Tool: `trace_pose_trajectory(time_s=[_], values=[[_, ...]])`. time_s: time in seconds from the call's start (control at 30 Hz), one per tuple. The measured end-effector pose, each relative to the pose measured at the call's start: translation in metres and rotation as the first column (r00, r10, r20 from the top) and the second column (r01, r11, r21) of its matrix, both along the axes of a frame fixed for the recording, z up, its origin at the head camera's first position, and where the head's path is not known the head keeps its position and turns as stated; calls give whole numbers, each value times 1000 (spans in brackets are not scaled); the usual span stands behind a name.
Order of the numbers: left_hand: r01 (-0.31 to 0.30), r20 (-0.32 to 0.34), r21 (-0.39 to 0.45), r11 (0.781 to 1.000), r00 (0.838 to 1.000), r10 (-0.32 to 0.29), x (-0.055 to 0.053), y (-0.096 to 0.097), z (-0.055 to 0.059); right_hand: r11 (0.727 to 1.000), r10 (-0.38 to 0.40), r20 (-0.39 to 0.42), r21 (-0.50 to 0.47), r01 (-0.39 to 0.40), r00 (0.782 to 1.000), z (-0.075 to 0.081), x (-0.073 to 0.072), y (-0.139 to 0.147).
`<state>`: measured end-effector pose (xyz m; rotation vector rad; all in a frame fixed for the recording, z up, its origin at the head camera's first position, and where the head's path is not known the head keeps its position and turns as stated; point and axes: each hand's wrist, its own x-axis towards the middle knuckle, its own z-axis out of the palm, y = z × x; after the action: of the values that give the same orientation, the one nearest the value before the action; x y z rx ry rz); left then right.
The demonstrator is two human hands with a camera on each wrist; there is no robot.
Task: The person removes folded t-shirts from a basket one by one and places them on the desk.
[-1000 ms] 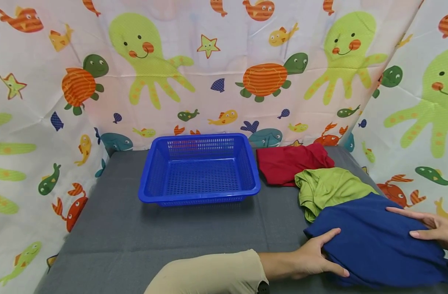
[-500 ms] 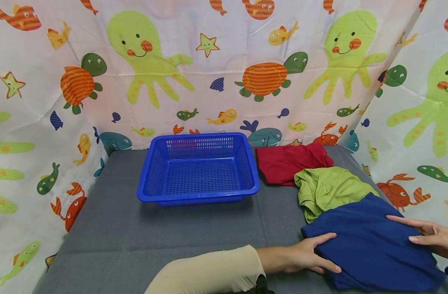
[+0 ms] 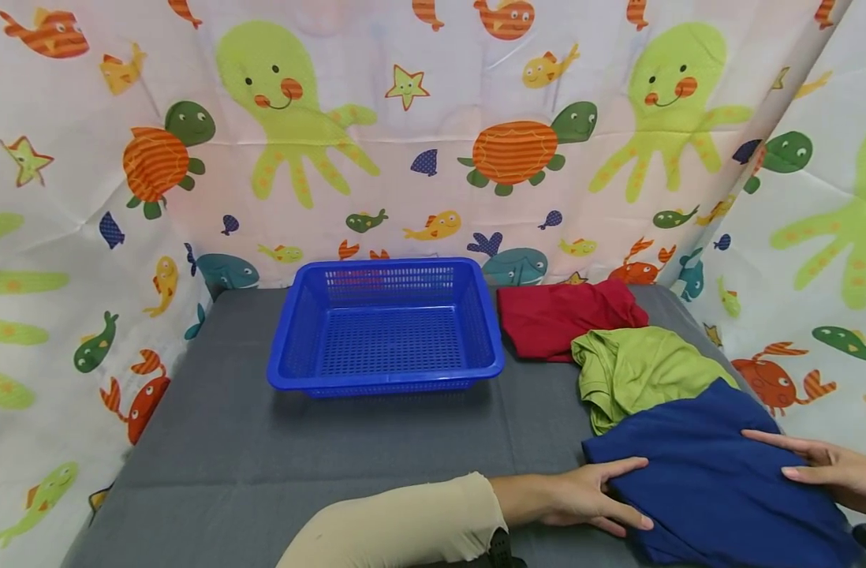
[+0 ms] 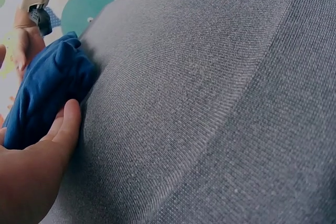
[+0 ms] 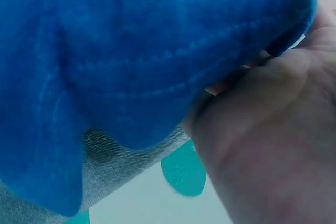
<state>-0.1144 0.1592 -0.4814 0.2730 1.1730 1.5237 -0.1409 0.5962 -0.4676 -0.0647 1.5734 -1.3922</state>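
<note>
A loosely folded blue garment (image 3: 717, 481) lies at the front right of the grey table, its upper edge overlapping a green garment (image 3: 642, 371). At its left edge my left hand (image 3: 578, 495) touches it with fingers spread and fairly straight. From the right my right hand (image 3: 834, 473) rests on it, index finger and thumb extended over the top, other fingers hidden. In the left wrist view, fingers (image 4: 67, 124) lie along the side of the blue cloth (image 4: 50, 87). The right wrist view has a double-stitched hem on the blue cloth (image 5: 157, 61) hanging over the fingers.
A blue plastic basket (image 3: 386, 381) with perforated walls stands at the middle back. Behind the green garment lies a folded red cloth (image 3: 568, 315). White curtains (image 3: 419, 158) with sea animals enclose the grey table (image 3: 376, 450) at the back and sides.
Both hands have shifted slightly left and toward the front with the blue garment, which now lies flatter. The basket and the red and green cloths stay in place.
</note>
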Motion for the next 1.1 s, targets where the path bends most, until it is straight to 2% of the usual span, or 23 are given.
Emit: trace_pose_trajectory(time_s=[0.3,0.47,0.57,0.67,0.83,1.1], values=[[21,-7,-13,1000,1000,-21,-1,-1,0,989,12,-77,146,-1,997,-3,4,2],[38,-15,-23,999,999,-38,-1,-3,1,991,14,-63,130,-5,998,-3,5,5],[42,-35,-24,999,998,-43,-2,-5,1,988,25,-80,153,-12,996,-2,3,7],[41,-59,-25,999,997,-43,-4,-8,1,971,31,-122,240,-1,992,0,1,5],[49,-100,-27,998,994,-52,-7,-15,0,924,33,-158,382,31,987,4,-3,-1],[36,-179,-35,999,983,-42,-11,-22,-2,874,36,-173,483,53,984,11,-5,-7]])
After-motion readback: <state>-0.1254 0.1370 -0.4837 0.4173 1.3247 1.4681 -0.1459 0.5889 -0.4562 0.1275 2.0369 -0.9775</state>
